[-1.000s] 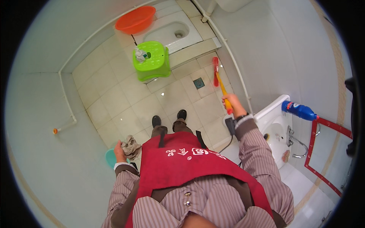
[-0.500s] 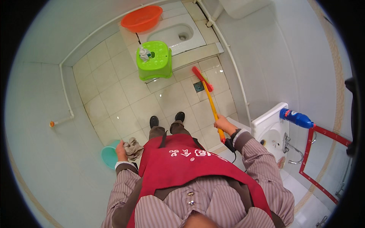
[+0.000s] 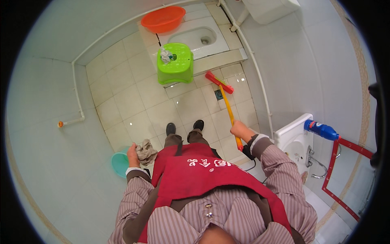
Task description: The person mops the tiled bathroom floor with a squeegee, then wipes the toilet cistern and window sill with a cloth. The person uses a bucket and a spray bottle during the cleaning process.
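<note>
The right hand [image 3: 240, 130] grips the yellow handle of the long-handled brush [image 3: 228, 106] near its butt end; the left hand [image 3: 133, 156] grasps a crumpled grey-beige cloth [image 3: 146, 153] above a teal basin [image 3: 120, 164]. The brush's red head lies toward the far right corner of the tiled floor [image 3: 122, 97], just beside the drain [image 3: 218, 94] and short of the raised ledge [image 3: 219, 63] at the far edge. The step in hand is judged to be brushing around the drain; the next stroke calls for a firm hold and bristles kept flat on the tiles.
</note>
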`<action>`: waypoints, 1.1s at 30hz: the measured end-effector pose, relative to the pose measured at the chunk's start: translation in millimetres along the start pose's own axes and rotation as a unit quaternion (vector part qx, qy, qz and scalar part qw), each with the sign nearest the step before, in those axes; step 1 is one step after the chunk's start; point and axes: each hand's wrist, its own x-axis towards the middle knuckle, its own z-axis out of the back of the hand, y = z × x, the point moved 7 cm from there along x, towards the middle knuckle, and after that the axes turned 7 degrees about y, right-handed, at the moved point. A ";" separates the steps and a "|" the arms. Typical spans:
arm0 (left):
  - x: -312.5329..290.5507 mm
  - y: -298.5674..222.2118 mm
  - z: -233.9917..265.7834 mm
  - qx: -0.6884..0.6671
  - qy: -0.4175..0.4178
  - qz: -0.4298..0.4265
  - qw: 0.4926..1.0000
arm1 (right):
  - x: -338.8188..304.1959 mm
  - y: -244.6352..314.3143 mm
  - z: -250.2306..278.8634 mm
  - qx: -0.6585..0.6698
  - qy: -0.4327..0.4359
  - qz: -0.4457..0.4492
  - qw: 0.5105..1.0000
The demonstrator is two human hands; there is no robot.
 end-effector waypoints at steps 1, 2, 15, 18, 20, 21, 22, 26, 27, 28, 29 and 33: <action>-1.1 3.3 3.2 -0.006 -0.012 0.010 1.000 | -6.2 -0.5 -2.8 -0.013 0.000 0.001 1.000; -1.9 4.9 5.2 -0.008 -0.013 0.011 1.000 | -13.0 -1.7 -4.6 -0.027 0.004 -0.008 1.000; -3.9 9.8 16.8 -0.016 0.014 0.042 0.999 | -99.9 23.5 -1.7 0.445 0.131 -0.002 0.886; -5.9 -1.1 8.0 -0.006 0.024 0.040 0.999 | -83.4 37.1 -12.6 0.645 0.181 0.022 0.742; -9.8 -10.2 4.5 0.002 0.019 0.037 0.999 | -65.4 43.8 -31.1 0.729 0.198 0.020 0.655; -12.0 -14.6 0.6 0.019 0.034 0.043 0.998 | -55.7 44.2 -38.5 0.754 0.192 0.026 0.628; -14.1 -17.9 -1.5 0.028 0.042 0.044 0.998 | -45.2 42.9 -45.8 0.777 0.197 0.030 0.597; -14.9 -37.9 -6.9 0.105 0.040 -0.008 0.994 | -33.5 8.0 -66.3 0.854 0.183 0.018 0.486; -12.3 -37.4 -12.1 0.100 0.068 -0.005 0.993 | -34.5 -5.8 -65.4 0.870 0.173 0.012 0.461; -10.1 -36.4 -13.7 0.089 0.070 0.002 0.994 | -38.0 -18.9 -65.0 0.862 0.158 0.016 0.481; -7.0 -33.3 -12.9 0.086 0.060 0.011 0.994 | -42.5 -30.2 -65.4 0.866 0.159 0.008 0.474; 8.2 -29.0 -22.0 0.096 0.100 0.001 0.990 | -65.4 -49.8 -57.0 0.875 0.151 -0.007 0.460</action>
